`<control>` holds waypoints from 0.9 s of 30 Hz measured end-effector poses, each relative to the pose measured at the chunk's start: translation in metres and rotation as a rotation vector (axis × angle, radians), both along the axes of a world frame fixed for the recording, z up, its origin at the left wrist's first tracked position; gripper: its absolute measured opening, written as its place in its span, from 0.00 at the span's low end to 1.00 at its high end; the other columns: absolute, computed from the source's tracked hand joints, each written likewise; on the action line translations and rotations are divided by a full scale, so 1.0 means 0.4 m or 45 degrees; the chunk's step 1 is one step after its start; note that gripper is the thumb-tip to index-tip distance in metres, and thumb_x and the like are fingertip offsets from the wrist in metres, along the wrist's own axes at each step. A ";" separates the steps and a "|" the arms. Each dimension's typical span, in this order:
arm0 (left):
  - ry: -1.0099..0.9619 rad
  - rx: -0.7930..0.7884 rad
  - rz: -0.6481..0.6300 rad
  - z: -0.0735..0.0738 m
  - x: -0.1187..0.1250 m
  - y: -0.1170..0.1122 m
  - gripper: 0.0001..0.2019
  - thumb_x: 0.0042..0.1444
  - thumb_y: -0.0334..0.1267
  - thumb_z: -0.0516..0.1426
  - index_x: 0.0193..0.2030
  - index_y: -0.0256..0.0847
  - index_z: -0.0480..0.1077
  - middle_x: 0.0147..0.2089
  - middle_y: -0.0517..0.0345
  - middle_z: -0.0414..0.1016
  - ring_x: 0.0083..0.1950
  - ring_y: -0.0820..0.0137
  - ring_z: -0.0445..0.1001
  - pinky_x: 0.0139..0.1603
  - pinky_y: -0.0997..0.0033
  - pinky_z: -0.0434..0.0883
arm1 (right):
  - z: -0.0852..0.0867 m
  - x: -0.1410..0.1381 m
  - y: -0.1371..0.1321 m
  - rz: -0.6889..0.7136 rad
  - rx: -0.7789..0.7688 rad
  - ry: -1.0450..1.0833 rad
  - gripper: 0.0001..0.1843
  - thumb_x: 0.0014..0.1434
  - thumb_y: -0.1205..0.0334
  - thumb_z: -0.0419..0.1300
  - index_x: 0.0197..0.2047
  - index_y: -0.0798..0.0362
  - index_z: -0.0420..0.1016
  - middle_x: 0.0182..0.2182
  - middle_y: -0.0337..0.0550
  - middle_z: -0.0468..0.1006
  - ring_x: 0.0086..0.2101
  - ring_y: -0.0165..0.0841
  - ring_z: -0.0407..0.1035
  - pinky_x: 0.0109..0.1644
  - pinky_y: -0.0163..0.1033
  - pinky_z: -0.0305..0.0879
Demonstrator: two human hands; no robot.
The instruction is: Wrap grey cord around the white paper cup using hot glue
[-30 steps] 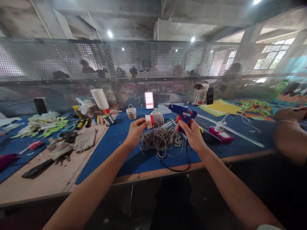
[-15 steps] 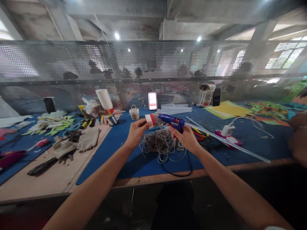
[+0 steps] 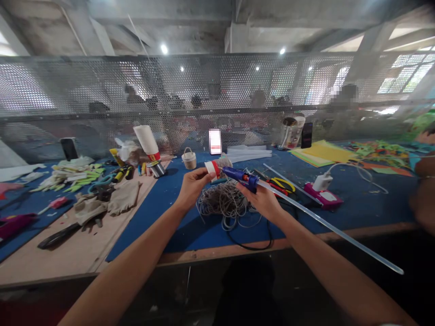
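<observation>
My left hand [image 3: 194,183] pinches a paper cup [image 3: 211,169] with a white and red end, lying on its side in the air. Grey cord winds round the cup's right part. My right hand [image 3: 261,197] is wrapped round a blue glue gun [image 3: 239,174], its nozzle close to the cord-wrapped side; whether it touches, I cannot tell. Out of the gun's back runs a long clear glue stick [image 3: 326,216], slanting down to the right. Below both hands lies a loose heap of grey cord [image 3: 222,199] on the blue mat [image 3: 152,226].
A small cord-wrapped basket [image 3: 189,159] and a lit phone [image 3: 215,141] stand behind. At the left are stacked paper cups [image 3: 147,140], a metal can [image 3: 157,169] and gloves [image 3: 124,198]. Yellow-handled pliers [image 3: 283,184], a purple power strip [image 3: 322,197] and coloured sheets [image 3: 319,153] lie right.
The glue gun has tilted, its nozzle slightly lower and left, and the glue stick's far end has swung down and right. The cup has stayed nearly in place.
</observation>
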State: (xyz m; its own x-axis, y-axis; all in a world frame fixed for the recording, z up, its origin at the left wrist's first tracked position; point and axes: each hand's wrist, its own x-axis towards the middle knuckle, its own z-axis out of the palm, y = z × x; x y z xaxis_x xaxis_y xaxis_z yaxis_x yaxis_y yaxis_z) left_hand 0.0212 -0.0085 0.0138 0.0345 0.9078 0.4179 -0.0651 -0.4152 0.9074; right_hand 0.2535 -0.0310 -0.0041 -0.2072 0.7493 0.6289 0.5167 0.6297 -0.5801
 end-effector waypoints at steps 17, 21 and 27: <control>0.102 0.029 0.155 0.016 0.009 -0.012 0.16 0.45 0.46 0.69 0.37 0.36 0.82 0.37 0.53 0.82 0.38 0.66 0.76 0.44 0.67 0.73 | -0.003 0.004 0.003 -0.057 0.059 -0.078 0.19 0.66 0.43 0.56 0.41 0.51 0.74 0.33 0.44 0.78 0.35 0.39 0.72 0.41 0.40 0.64; 0.124 0.032 0.167 0.013 0.008 -0.011 0.16 0.46 0.46 0.69 0.38 0.36 0.81 0.37 0.53 0.82 0.38 0.66 0.76 0.44 0.67 0.72 | -0.006 0.004 0.005 -0.064 0.066 -0.073 0.19 0.66 0.43 0.56 0.41 0.51 0.74 0.34 0.44 0.78 0.36 0.39 0.72 0.41 0.40 0.64; 0.113 0.051 0.170 0.011 0.008 -0.007 0.15 0.45 0.44 0.69 0.36 0.37 0.81 0.36 0.54 0.82 0.36 0.68 0.75 0.43 0.67 0.72 | -0.009 0.004 0.007 -0.082 0.051 -0.091 0.19 0.66 0.42 0.55 0.41 0.50 0.74 0.33 0.44 0.78 0.34 0.39 0.72 0.40 0.40 0.64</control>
